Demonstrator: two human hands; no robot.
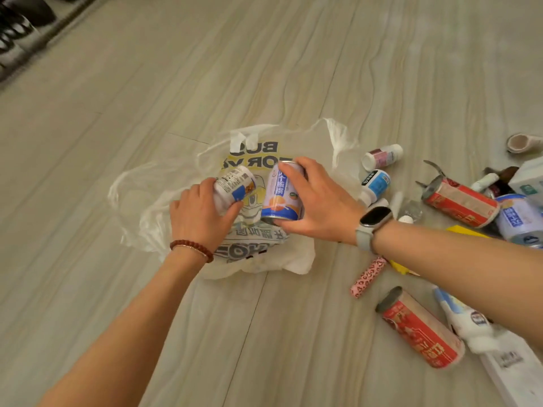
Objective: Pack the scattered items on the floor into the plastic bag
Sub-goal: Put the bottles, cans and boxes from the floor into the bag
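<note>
A translucent white plastic bag [293,261] with dark lettering lies flat on the wooden floor at the centre. My left hand [199,215] grips a white and blue can [235,183] over the bag. My right hand [320,201], with a watch on its wrist, holds a second white and blue can [279,195] beside the first. To the right lie scattered items: two red cans [461,202] [423,327], two small white bottles [382,156] [374,183], a pink spotted tube [367,279] and another blue and white can [517,218].
A white squeeze bottle [467,318], a yellow packet [401,267] and a white box [514,371] lie at the lower right. A tape roll [521,142] sits at the far right. Dark shoes [17,27] stand on a rack at the top left.
</note>
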